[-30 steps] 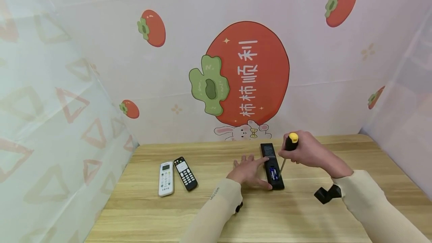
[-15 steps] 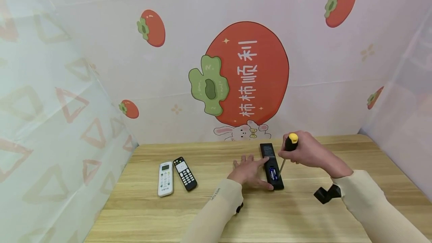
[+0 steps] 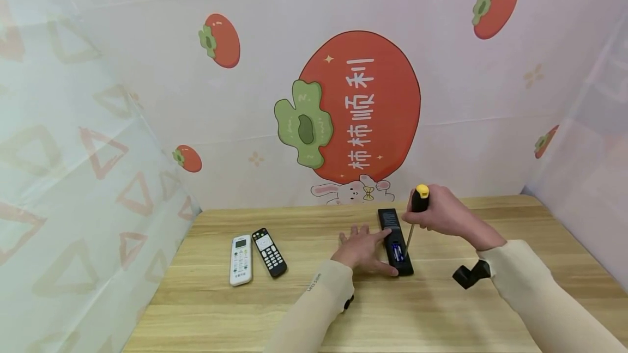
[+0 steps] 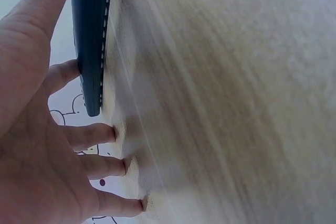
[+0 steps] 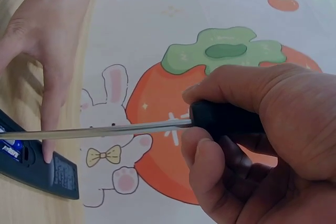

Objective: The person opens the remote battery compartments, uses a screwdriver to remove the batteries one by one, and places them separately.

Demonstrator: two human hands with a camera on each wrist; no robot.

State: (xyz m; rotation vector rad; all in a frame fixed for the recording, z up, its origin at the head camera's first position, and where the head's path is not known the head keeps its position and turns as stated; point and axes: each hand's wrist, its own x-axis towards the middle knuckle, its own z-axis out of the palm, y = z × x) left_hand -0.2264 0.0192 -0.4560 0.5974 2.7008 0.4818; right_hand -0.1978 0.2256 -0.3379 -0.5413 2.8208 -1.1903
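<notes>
screwdriver [image 3: 414, 221] is standing steeper than half a second ago: its yellow-capped black handle is sitting higher, the right hand [image 3: 444, 214] having risen with it, while the metal shaft is slanting down and to the left so that its tip is meeting the open battery bay of the black remote [image 3: 396, 244]. the right hand is clenching around the handle, fingers wrapped tight. the black remote is lying face down on the counter [image 3: 294, 309], near its middle, its long axis running from the near edge toward the back wall, blue-labelled batteries showing in the bay; it is sitting where it was earlier. the left hand [image 3: 362, 248] is lying flat and released, fingers straight, forefinger and thumb pressing on the remote's left side. well apart to the left, a white remote [image 3: 241, 259] and a second black remote [image 3: 269, 252] are lying side by side.
</notes>
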